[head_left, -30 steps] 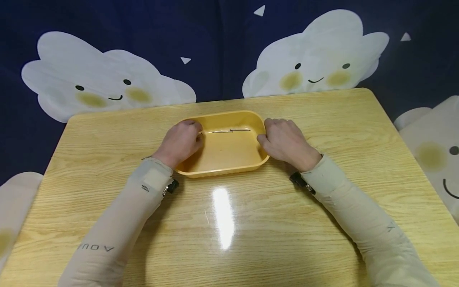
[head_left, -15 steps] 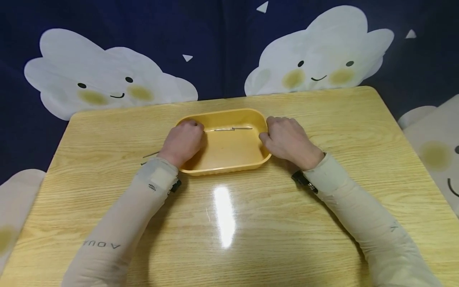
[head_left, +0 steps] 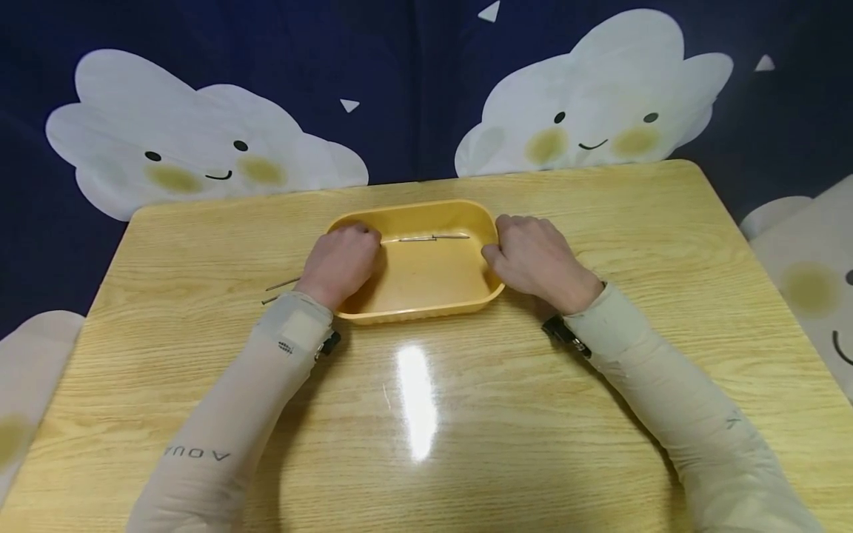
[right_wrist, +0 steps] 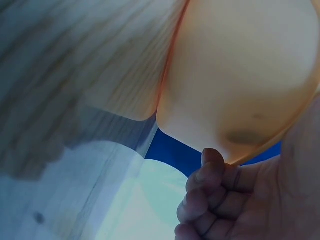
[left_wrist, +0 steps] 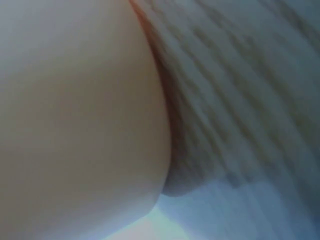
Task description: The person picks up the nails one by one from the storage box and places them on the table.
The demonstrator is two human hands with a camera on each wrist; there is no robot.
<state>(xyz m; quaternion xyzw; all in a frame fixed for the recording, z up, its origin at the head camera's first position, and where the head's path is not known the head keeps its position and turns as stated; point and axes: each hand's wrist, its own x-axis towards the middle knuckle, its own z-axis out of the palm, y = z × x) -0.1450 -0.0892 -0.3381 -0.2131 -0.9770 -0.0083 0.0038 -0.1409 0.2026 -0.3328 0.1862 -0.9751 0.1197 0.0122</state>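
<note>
A yellow plastic tray (head_left: 433, 281) stands at the far middle of the wooden table. My left hand (head_left: 341, 260) grips its left end, fingers curled over the rim. At the opposite end my right hand (head_left: 533, 252) holds the rim, thumb on the inner side. Curled fingertips of the right hand (right_wrist: 215, 195) show at the tray's outside (right_wrist: 235, 70) in the right wrist view. Inside, two thin metal nails (head_left: 451, 237) lie nearly end to end along the back wall. The left wrist view holds the blurred tray wall (left_wrist: 80, 115), with the left hand out of sight.
Two more nails (head_left: 283, 284) stick out on the table left of my left wrist, partly hidden by it. A dark blue cloth with white clouds (head_left: 593, 96) hangs behind the table's back edge. Glare marks the wooden tabletop (head_left: 480, 414) in front of the tray.
My left wrist and forearm have shifted slightly to the right, uncovering more of the nails beside them. Both hands keep their hold, and the tray stays in nearly the same place.
</note>
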